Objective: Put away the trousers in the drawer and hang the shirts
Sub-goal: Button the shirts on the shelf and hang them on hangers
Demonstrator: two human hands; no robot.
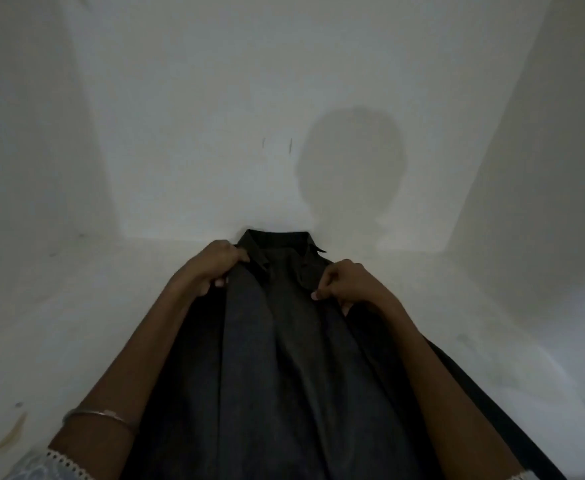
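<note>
- White walls close the scene on three sides: a back wall [214,98] straight ahead, a left wall [24,133] and a right wall [543,168].
- White too is the flat surface [76,323] at their foot, dim in the low light.
- Dark grey, the shirt [284,358] lies lengthwise on the surface, running from the bottom edge of the view up the middle. Its collar [277,240] points away from the person and sits just at the foot of the back wall.
- Two bare forearms reach along the garment, the left forearm [138,358] on its left edge and the right forearm [440,375] on its right.
- A soft grey shadow [349,168], rounded like a head, falls on the back wall above and right of the collar.
- The left hand [214,266] holds the shirt by the shoulder just left of the collar, its grip clenched on the cloth with fingers curled under.
- The right hand [348,282] pinches the opposite shoulder, its grip likewise closed on a fold of fabric.
- A pale lace-trimmed cuff [62,460] shows at the lower left.
- A thin metal bangle [100,415] circles the left forearm.
- Yellowish smears [7,434] mark the surface near the lower left corner.
- Two short dark scratches [290,146] stand on the back wall.
</note>
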